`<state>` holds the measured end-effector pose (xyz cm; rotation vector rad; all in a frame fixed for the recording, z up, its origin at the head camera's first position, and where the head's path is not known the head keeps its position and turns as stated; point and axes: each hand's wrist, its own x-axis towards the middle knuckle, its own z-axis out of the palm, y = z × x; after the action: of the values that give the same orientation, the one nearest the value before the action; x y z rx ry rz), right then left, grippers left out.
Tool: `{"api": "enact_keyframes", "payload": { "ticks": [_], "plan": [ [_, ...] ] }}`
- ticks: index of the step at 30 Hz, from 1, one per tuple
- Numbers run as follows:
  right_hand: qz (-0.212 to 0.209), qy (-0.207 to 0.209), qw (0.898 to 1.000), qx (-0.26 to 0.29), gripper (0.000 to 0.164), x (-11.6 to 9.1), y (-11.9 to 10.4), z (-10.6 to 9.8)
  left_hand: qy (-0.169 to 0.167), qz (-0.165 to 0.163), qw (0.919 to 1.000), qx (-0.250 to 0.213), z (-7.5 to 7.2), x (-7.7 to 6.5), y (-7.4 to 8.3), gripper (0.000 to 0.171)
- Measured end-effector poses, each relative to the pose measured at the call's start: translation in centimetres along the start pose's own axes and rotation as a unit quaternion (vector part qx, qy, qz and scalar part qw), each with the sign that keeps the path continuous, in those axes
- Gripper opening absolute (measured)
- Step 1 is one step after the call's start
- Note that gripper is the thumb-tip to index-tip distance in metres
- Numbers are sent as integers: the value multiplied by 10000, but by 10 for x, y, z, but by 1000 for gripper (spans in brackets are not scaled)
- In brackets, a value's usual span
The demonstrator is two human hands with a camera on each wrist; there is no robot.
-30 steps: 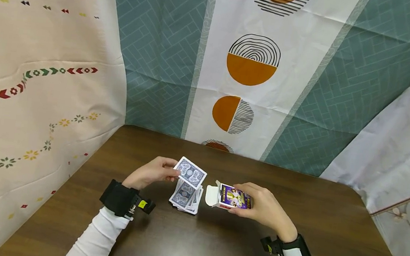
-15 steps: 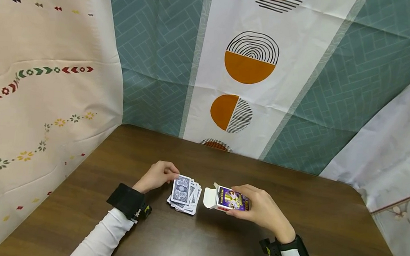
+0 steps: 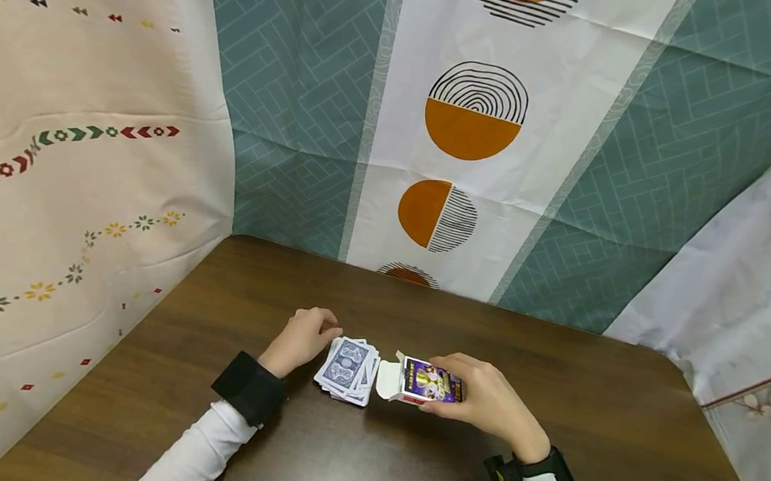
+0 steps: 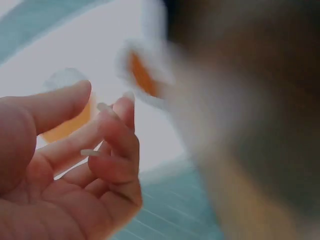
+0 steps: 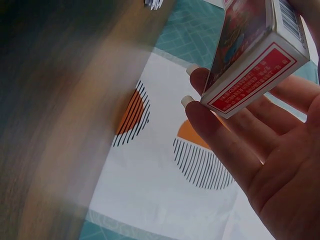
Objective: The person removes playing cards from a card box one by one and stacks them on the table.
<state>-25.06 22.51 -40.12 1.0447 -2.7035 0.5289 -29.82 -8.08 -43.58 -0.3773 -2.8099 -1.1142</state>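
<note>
A loose, uneven pile of playing cards (image 3: 348, 366) lies on the table, the top one showing its blue patterned back. At the pile's left edge is my left hand (image 3: 301, 342), its fingertips close to the cards. In the left wrist view its fingers (image 4: 117, 170) bend loosely, thumb apart, with nothing between them. My right hand (image 3: 482, 398) grips a purple card box (image 3: 433, 383) by its right end. The box's white flap (image 3: 389, 380) stands open towards the pile. The right wrist view shows fingers and thumb around the box (image 5: 250, 75); its inside is hidden.
The dark wooden table (image 3: 364, 463) meets a hanging teal and white curtain (image 3: 462, 201) behind. A cream patterned cloth (image 3: 86, 165) hangs at the left and a white cloth (image 3: 758, 276) at the right.
My left hand has laid a playing card on top of the pile, let it go and drawn slightly left. The right hand still holds the card box, almost unmoved.
</note>
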Motion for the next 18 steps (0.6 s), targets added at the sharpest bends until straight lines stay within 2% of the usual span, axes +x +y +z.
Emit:
{"api": "enact_keyframes", "payload": {
  "ticks": [3,6,9,13,15,18],
  "plan": [
    [-17,110,9999,-4,62,0,-2,0,-315,404,9980,-375,-3,-12,31,14],
    [-149,372,9992,-64,63,1,-6,-1,-730,735,9908,-869,1,-24,63,17],
    [-368,746,9964,-150,63,3,-10,-3,-579,712,9915,-927,8,-32,83,19],
    [-625,1036,9925,-155,63,4,-15,-4,-197,399,9954,-849,15,-37,90,21],
    [-729,1044,9918,-125,62,3,-16,-3,-203,330,9955,-860,17,-40,88,23],
    [-797,993,9918,-120,61,-1,-17,0,-393,356,9941,-944,21,-41,83,29]
  ]
}}
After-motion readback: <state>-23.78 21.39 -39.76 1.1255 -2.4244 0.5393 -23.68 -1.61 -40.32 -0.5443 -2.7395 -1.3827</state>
